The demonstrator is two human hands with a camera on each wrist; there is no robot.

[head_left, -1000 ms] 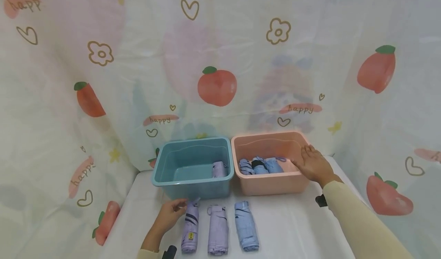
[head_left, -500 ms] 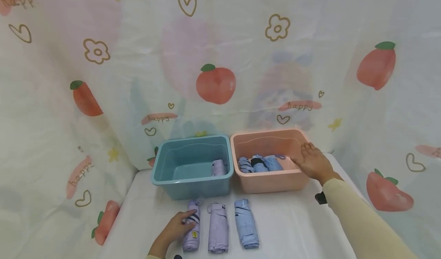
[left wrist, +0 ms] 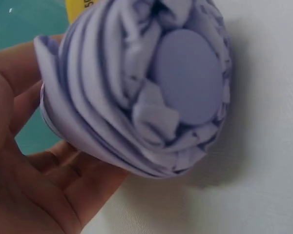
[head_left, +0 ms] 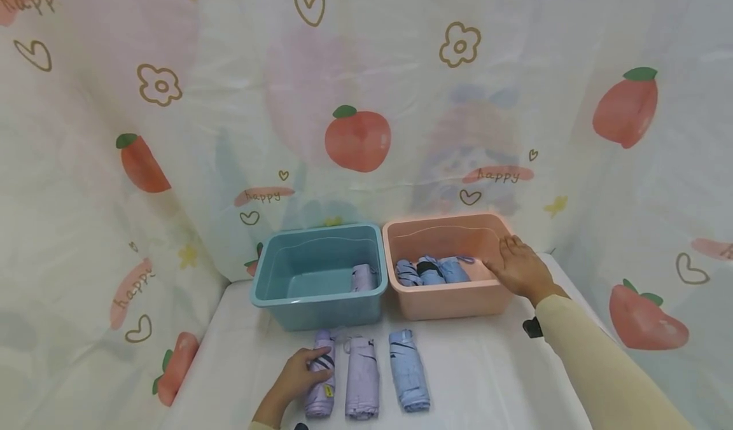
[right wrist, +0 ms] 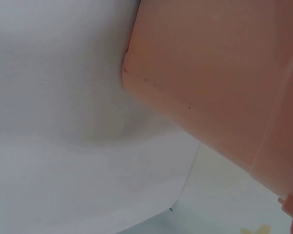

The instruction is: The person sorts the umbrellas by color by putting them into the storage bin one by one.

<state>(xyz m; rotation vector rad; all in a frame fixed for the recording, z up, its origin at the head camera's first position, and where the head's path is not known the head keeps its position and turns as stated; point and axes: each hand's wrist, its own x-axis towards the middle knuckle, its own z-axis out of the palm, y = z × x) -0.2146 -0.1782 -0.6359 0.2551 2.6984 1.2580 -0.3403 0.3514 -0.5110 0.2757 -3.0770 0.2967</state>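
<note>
My left hand (head_left: 293, 377) grips a folded lilac umbrella (head_left: 319, 404) with dark stripes and a yellow tag, leftmost of the front row. In the left wrist view the fingers and thumb (left wrist: 88, 185) wrap around the rolled fabric, and the umbrella's round end (left wrist: 188, 78) faces the camera. Just right of it lie another lilac umbrella (head_left: 362, 379) and a light blue umbrella (head_left: 409, 373). With fingers straight, my right hand (head_left: 522, 270) rests on the right rim of the pink bin (head_left: 458, 303). The right wrist view shows only that bin's outer wall (right wrist: 210, 73), not the hand.
A teal bin (head_left: 323, 312) stands left of the pink one, with a lilac umbrella (head_left: 363, 278) inside at the right. Several blue umbrellas (head_left: 432, 271) lie in the pink bin. The white table (head_left: 481, 366) meets a printed curtain (head_left: 366, 67) behind the bins.
My left hand has moved down from the lilac umbrella's top end to its middle and now grips it. The umbrella has shifted slightly right. My right hand stays on the pink bin.
</note>
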